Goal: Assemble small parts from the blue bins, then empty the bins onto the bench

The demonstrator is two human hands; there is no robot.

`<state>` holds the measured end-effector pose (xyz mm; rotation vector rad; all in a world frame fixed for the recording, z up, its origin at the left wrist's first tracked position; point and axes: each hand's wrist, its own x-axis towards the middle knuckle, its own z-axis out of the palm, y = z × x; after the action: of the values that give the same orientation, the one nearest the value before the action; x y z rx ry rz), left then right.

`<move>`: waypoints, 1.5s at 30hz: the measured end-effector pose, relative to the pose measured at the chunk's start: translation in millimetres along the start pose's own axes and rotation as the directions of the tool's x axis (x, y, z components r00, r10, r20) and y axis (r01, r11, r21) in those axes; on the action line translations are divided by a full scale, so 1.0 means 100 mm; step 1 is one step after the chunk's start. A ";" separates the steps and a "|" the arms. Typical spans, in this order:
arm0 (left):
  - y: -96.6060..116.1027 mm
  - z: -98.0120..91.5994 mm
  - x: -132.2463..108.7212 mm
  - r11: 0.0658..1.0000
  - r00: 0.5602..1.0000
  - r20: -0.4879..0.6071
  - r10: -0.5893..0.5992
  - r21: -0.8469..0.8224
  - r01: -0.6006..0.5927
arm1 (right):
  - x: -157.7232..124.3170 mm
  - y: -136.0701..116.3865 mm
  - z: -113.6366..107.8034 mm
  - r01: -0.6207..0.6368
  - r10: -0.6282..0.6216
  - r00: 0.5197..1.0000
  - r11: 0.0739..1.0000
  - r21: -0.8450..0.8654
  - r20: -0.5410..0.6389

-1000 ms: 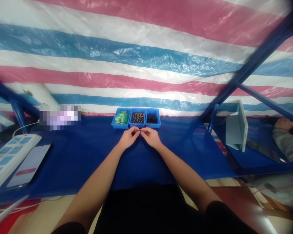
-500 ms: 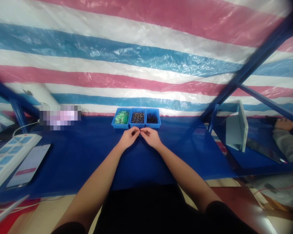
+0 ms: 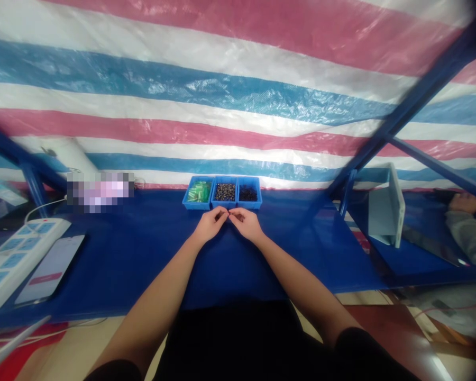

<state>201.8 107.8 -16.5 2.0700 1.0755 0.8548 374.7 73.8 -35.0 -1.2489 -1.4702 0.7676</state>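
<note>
My left hand [image 3: 212, 223] and my right hand [image 3: 245, 223] meet fingertip to fingertip over the blue table [image 3: 230, 275]. Both are pinched closed; whatever sits between the fingertips is too small to name. Just beyond them stand three blue bins side by side. Green and pale slim pieces [image 3: 199, 191] fill the left bin [image 3: 191, 205]. Small dark metallic parts [image 3: 225, 191] are in the middle bin [image 3: 224, 205], and small black parts [image 3: 248, 193] in the right bin [image 3: 249, 205].
At the left lie a white power strip [image 3: 31, 251] and a phone [image 3: 53, 270]. A blurred-out pinkish item [image 3: 103, 189] is behind them. On the right are a blue frame post [image 3: 365, 143], a tablet-like stand [image 3: 386, 209] and another person's sleeve [image 3: 470, 230]. Striped sheeting [image 3: 222, 95] hangs behind.
The view has shifted very slightly, so surroundings appear a little further right. Both hands keep the same pinched pose at the same spot before the bins.
</note>
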 end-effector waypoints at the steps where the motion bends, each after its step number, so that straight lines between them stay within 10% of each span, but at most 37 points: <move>1: 0.00 0.00 0.00 1.000 1.000 0.001 0.001 0.003 -0.001 | 0.00 0.00 0.00 -0.002 0.002 1.000 1.000 0.001 0.001; 45: 0.00 0.01 0.00 0.999 1.000 -0.012 -0.009 -0.032 0.008 | 0.00 -0.06 -0.01 -0.007 0.007 1.000 1.000 0.011 -0.021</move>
<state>202.7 107.7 -17.4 2.0349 1.0693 0.8758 374.1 71.9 -29.3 -1.2503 -1.4436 0.7642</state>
